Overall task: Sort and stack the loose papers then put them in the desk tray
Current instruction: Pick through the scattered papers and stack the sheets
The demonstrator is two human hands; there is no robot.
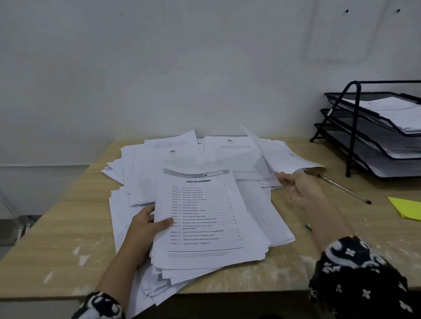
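The left hand (148, 223) grips a gathered sheaf (203, 220), thumb on the top page, apparently to keep it together above the loose papers (180, 156) spread mid-desk. The right hand (297, 187) pinches the edge of several lifted sheets (284, 153), probably to add them. A pen (344, 188), yellow notes (413, 211) and the partly filled desk tray (353, 117) stand rightward. The wooden desk (62, 240) is scuffed and meets a white wall (151, 65).
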